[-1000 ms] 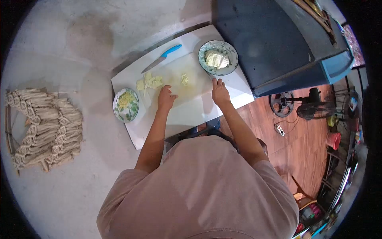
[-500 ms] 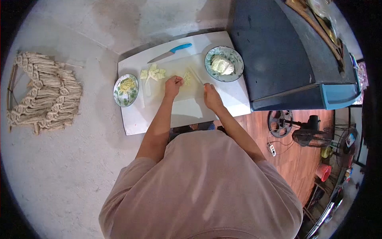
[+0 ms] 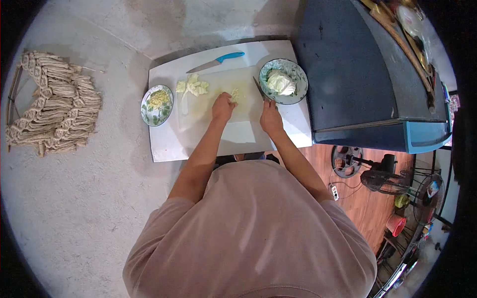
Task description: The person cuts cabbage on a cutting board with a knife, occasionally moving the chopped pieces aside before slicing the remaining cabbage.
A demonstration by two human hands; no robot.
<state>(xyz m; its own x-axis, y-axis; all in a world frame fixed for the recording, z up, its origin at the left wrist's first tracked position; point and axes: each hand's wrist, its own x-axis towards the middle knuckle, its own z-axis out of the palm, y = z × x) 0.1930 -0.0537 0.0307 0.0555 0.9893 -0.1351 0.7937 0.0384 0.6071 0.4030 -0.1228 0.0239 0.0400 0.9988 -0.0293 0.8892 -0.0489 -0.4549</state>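
Observation:
My right hand [image 3: 271, 118] is wrapped round the handle of a knife [image 3: 259, 88], its blade pointing away from me beside the right bowl. On the translucent cutting board [image 3: 211, 79], my left hand [image 3: 223, 107] has its fingers curled together, touching or right beside finely chopped cabbage [image 3: 235, 94]. What those fingers hold, if anything, is hidden. Pale cabbage leaf pieces [image 3: 195, 87] lie at the board's far left. A larger chunk of cabbage [image 3: 281, 82] sits in a green-patterned bowl [image 3: 299, 90] on the right. Chopped cabbage [image 3: 158, 99] fills part of the left bowl [image 3: 158, 119].
A second knife with a blue handle [image 3: 230, 56] lies behind the board on the white table [image 3: 169, 144]. A dark cabinet [image 3: 348, 74] stands close on the right. Macrame [image 3: 59, 102] is at the left; a fan [image 3: 385, 179] stands on the wooden floor.
The knife in my right hand has swung from over the board to point away from me, near the right bowl. My left hand has shifted slightly right at the chopped cabbage.

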